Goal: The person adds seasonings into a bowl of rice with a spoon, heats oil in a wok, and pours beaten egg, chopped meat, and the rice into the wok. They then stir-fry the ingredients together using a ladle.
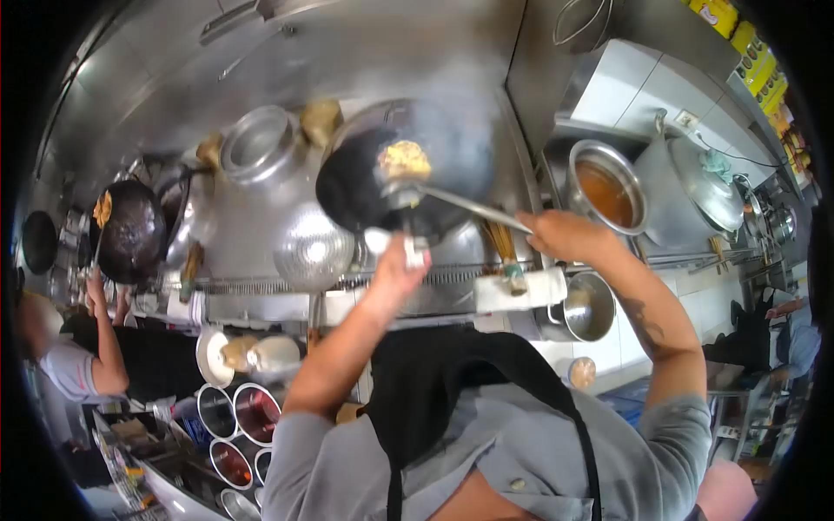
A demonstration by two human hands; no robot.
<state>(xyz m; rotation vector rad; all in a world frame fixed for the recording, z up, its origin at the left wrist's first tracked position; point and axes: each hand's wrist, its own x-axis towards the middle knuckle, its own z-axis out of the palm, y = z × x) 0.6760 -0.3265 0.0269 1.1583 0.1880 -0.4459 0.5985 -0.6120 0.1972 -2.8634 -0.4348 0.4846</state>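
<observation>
A dark wok (347, 182) sits over the stove, with steam rising from it. Yellow and brown food (405, 160) is in the wok, just above the bowl of a metal ladle (469, 205). My right hand (565, 235) is wrapped round the ladle's handle. At the wok's near edge, my left hand (401, 271) is closed on a white cloth that covers the wok's handle. The wok is tilted, and its handle is mostly hidden.
A perforated metal strainer (314, 246) lies left of the wok. A pot of orange-brown liquid (605, 193) and a large lidded pot (678, 187) stand right. Bamboo brushes (502, 245) lie near the front edge. At far left, a person (74, 365) works at another wok (130, 230). Lower left are several sauce containers (257, 412).
</observation>
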